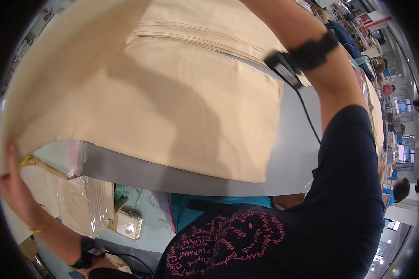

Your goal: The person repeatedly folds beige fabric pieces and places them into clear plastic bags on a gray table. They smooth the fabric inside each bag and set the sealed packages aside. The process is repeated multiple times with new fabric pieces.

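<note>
A large piece of cream fabric (153,104) lies over the grey tabletop (293,118), its left part lifted and blurred. At the far left edge, my left hand (8,167) holds the raised edge of this fabric. My right arm reaches up past the top of the picture, so my right hand is out of view. Behind the spread piece lies more cream fabric (209,17), with long seams or folded edges along it. Both my wrists wear black straps with small devices and cables.
Below the table at left, clear-wrapped cream fabric packs (75,205) stand beside a wooden frame or box edge (52,169). A smaller wrapped pack (129,225) lies near green twine (121,191). A co-worker (398,191) is at the far right, among crowded goods.
</note>
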Available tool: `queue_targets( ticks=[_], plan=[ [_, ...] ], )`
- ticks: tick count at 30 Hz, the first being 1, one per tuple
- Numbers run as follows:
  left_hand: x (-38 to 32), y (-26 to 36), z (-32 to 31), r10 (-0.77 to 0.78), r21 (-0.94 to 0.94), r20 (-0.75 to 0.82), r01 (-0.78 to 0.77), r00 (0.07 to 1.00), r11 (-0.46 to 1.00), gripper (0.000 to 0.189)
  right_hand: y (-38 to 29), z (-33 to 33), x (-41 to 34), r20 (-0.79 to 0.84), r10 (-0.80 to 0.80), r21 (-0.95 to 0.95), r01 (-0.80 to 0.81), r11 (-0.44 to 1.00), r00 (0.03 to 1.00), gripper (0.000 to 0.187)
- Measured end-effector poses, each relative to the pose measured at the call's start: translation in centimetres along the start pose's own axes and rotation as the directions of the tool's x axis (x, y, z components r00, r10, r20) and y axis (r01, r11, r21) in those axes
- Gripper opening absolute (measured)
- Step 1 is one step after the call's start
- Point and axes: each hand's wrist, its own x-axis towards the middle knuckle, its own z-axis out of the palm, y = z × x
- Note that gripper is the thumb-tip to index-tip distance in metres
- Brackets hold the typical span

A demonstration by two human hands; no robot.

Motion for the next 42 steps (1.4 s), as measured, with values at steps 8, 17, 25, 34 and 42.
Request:
queue_targets(
  ticks=[8,17,25,34,42],
  plan=[
    [-21.7,15.6,21.3,0.439,-0.244,0.568,-0.367,0.696,0.897,0.036,-0.1,-0.2,-27.5,0.1,0.311,-0.681,-0.163,0.713,0.945,0.017],
    [-26.8,18.8,25.7,0.442,-0.239,0.65,-0.385,0.619,0.891,0.033,0.7,-1.6,-32.8,-0.114,0.102,-0.725,-0.153,0.671,0.988,0.021],
    [-28.1,21.1,26.6,0.423,-0.169,0.753,-0.474,0.503,0.864,0.031,-0.3,-1.1,-38.8,-0.041,0.142,-0.791,-0.119,0.6,0.989,0.029],
    [-28.5,13.2,15.9,0.331,-0.156,0.816,-0.372,0.474,0.915,0.013,-16.6,8.6,-47.0,0.384,0.418,-0.671,-0.062,0.739,0.823,0.066],
    [-18.7,7.7,16.1,-0.212,-0.355,0.787,0.706,0.579,0.612,0.021,-16.9,7.8,-41.8,0.226,0.82,0.13,-0.851,0.51,0.526,0.025]
  ],
)
